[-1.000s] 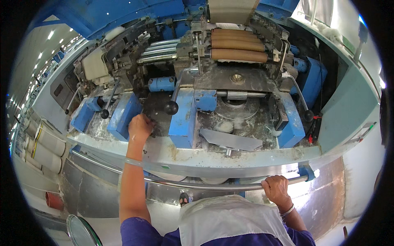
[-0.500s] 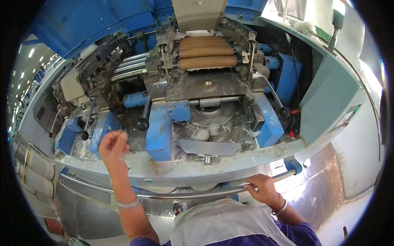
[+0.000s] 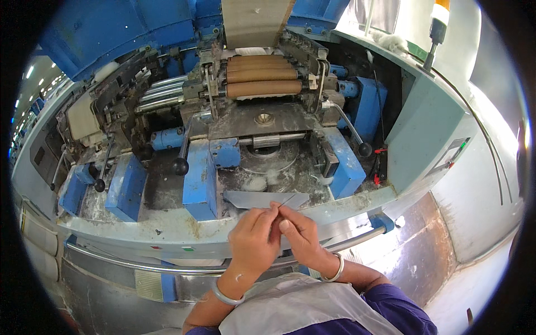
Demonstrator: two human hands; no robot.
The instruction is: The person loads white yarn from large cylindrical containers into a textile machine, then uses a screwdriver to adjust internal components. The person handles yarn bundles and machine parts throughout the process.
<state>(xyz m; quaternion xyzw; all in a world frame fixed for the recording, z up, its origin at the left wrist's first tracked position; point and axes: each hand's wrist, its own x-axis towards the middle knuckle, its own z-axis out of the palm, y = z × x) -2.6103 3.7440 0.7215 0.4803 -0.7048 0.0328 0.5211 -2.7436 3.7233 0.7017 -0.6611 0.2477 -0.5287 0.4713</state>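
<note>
My left hand (image 3: 252, 239) and my right hand (image 3: 301, 235) meet at the fingertips, in front of the machine's front edge. Both are closed in a pinch, thumbs and forefingers pressed together. A thin dark line (image 3: 288, 199) sticks up at the fingertips; I cannot make out what it is, and the fingers hide what they hold. Just beyond them lies a grey angled metal plate (image 3: 262, 199). Behind that, a wad of white fluff (image 3: 255, 183) rests on the dusty machine bed.
Brown rollers (image 3: 263, 88) stand under a raised pale flap (image 3: 254, 25). Levers with black knobs (image 3: 180, 166) project between blue blocks (image 3: 199, 181). A chrome rail (image 3: 139, 266) runs along the front. At right rises a grey cabinet side (image 3: 430, 134) and a signal lamp (image 3: 439, 22).
My left hand has moved right from beside the left blue block. My right hand has let go of the rail and come up to meet it. The machine has shifted leftward in view.
</note>
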